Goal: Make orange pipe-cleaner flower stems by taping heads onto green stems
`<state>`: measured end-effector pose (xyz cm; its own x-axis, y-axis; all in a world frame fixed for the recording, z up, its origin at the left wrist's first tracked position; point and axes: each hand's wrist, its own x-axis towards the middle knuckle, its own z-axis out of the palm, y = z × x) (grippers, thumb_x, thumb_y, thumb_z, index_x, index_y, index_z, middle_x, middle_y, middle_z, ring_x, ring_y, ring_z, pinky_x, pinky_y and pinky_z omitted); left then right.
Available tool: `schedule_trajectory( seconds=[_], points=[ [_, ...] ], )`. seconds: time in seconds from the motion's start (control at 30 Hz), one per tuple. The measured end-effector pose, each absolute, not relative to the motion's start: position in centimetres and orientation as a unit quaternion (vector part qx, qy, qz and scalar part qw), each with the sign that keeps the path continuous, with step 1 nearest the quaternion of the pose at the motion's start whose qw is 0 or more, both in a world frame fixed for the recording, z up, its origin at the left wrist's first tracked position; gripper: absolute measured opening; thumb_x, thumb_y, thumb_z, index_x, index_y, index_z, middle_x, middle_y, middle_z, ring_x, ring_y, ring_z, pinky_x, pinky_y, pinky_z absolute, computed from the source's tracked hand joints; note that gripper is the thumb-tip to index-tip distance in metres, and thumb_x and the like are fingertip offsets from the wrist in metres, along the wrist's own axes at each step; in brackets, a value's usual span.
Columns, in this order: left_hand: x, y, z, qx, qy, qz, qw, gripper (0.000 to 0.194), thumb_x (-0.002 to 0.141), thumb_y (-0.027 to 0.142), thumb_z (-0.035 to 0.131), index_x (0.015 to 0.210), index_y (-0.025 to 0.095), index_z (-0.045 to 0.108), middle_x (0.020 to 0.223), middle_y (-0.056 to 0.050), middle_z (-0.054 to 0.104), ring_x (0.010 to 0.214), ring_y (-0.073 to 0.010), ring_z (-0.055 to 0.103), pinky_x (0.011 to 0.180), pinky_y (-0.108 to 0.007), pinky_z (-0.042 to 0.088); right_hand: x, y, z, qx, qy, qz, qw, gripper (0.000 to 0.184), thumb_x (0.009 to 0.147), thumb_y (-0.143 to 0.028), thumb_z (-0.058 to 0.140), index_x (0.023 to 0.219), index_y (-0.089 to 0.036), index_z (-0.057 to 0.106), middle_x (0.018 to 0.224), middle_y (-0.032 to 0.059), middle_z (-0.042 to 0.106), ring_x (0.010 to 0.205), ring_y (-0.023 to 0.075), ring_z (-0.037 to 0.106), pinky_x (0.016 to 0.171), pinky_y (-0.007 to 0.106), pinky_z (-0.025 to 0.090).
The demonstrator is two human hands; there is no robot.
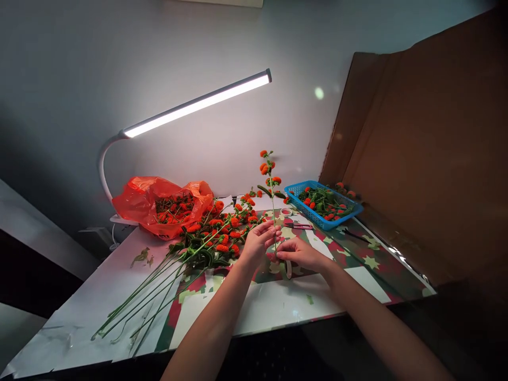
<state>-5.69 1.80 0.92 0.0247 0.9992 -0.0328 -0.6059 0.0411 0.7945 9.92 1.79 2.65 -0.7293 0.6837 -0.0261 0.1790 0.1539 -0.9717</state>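
I see the orange-flowered stem [273,211] rising nearly upright: the left hand [261,239] pinches it higher up, the right hand [298,253] pinches nearer its lower end.

a craft workspace, by the look of the lamp [198,105], flowers [222,247] and snips [298,226] on the table [95,275].

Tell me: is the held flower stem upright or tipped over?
Upright: the flower stem rises nearly vertically from the left hand and right hand, orange blooms uppermost.
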Motion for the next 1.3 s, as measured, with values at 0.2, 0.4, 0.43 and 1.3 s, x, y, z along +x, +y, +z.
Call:
schedule_trajectory(
  seconds=[0.2,0.4,0.43,1.3],
  points=[
    [-5.5,1.7,1.0,0.298,0.317,0.621,0.652,0.034,0.059,0.018,0.079,0.089,0.013,0.063,0.08,-0.006,0.069,0.064,-0.011,0.062,0.067,-0.025,0.05,9.8,2.2,2.1,-0.304,-0.72,0.585,0.218,0.026,0.076,-0.037,0.061,0.066,-0.013,0.066,0.062,0.0018,0.062,0.055,0.0111,0.052,0.053,0.023,0.039],
    [-4.9,1.4,1.2,0.277,0.336,0.63,0.643,0.038,0.051,0.019,0.084,0.082,0.011,0.063,0.068,-0.001,0.064,0.051,-0.0064,0.056,0.051,-0.019,0.045,9.5,2.2,1.3,-0.285,-0.739,0.568,0.224,0.025,0.075,-0.036,0.059,0.065,-0.014,0.064,0.063,0.0027,0.062,0.06,0.0135,0.054,0.059,0.025,0.041],
    [-4.8,1.4,1.2,0.269,0.336,0.635,0.642,0.038,0.051,0.02,0.084,0.082,0.011,0.063,0.069,-0.001,0.064,0.049,-0.0049,0.054,0.048,-0.017,0.043,9.4,2.1,1.1,-0.288,-0.741,0.559,0.233,0.025,0.076,-0.036,0.058,0.064,-0.014,0.063,0.063,0.0026,0.062,0.061,0.0139,0.054,0.058,0.025,0.041],
    [-4.8,0.6,1.8,0.242,0.306,0.63,0.672,0.036,0.046,0.022,0.085,0.073,0.013,0.063,0.058,0.003,0.058,0.036,0.0027,0.029,0.033,-0.011,0.019,8.0,3.6,-2.3,-0.469,-0.801,0.29,0.233,0.023,0.083,-0.02,0.047,0.077,-0.012,0.068,0.071,0.0079,0.065,0.071,0.0189,0.056,0.069,0.03,0.041]
  ],
)
